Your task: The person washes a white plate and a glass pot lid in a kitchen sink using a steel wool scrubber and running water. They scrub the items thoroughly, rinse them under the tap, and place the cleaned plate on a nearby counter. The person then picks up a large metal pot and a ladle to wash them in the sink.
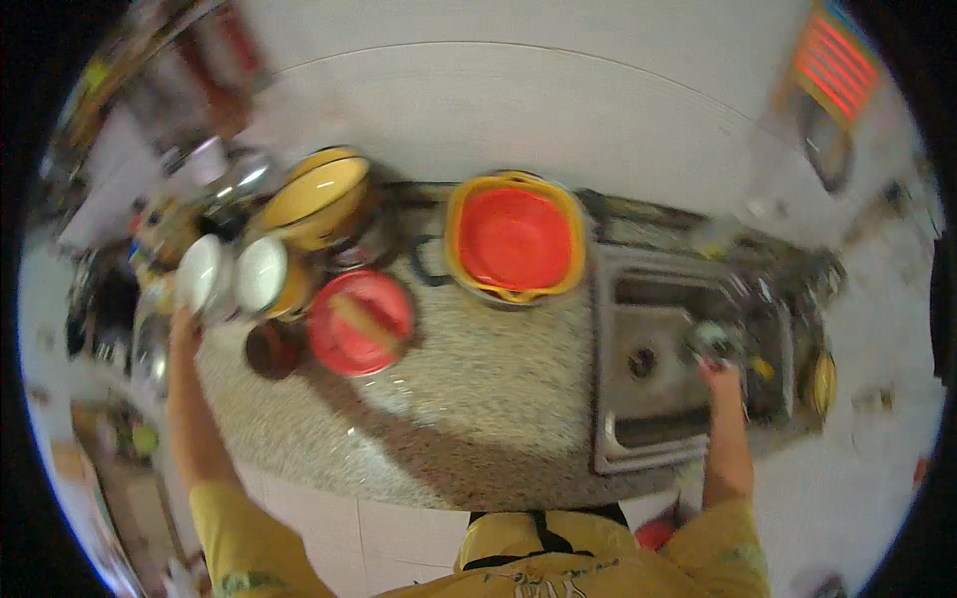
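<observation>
On the far left of the counter, my left hand [186, 327] is closed at the near rim of a white bowl [205, 279]. A second white-lined bowl [262, 277] with a yellow outside stands right beside it. My right hand [720, 373] is down in the metal sink [638, 399], its fingers closed at a small round, pale greenish thing [708, 339] that is too blurred to name. A red plate-like dish [327, 329] with a wooden piece [365, 324] lying across it rests to the right of the bowls, next to a brown cup [271, 351].
Large yellow bowls [317, 199] lean at the back left. A red basin [513, 239] sits within a yellow one, atop a handled pot, against the wall. The drain [642, 361] shows in the sink. An orange rack [835, 68] hangs at the upper right.
</observation>
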{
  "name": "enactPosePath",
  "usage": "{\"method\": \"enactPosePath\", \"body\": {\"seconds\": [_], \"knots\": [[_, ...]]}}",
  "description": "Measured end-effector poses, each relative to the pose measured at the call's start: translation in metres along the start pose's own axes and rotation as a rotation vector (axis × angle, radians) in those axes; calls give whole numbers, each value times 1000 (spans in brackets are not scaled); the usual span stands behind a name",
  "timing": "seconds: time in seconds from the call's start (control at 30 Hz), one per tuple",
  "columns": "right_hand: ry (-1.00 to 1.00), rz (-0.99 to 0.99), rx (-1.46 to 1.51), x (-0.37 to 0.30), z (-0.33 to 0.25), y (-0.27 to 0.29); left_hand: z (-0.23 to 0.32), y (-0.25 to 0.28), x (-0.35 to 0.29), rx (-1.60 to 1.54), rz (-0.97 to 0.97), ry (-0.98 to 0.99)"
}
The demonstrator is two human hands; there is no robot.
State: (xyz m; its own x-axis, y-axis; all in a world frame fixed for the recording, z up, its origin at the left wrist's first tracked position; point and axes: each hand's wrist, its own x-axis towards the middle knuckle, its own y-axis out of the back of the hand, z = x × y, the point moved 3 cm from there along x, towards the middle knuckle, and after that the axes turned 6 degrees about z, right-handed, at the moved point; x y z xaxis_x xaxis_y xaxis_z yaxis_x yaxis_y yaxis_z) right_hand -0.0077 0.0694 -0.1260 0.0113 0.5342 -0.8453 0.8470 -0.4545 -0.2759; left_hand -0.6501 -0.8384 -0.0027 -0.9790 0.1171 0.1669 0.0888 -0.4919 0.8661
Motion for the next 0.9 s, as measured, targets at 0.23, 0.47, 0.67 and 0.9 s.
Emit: {"method": "enactPosePath", "body": {"seconds": [0.23,0.47,0.67,0.9], "knots": [[15,-213,38,-27,-14,-15,82,-12,-50,-514,468,652],[107,-555,-179,-20,-59,-12,267,-14,-162,-502,473,67],[1083,-872,-1064,-20,-94,-22,490,-131,-291,-697,-292,-24],[957,-1234,-1182,26,-105,-25,739,-352,-486,-1203,-1158,341]]}}
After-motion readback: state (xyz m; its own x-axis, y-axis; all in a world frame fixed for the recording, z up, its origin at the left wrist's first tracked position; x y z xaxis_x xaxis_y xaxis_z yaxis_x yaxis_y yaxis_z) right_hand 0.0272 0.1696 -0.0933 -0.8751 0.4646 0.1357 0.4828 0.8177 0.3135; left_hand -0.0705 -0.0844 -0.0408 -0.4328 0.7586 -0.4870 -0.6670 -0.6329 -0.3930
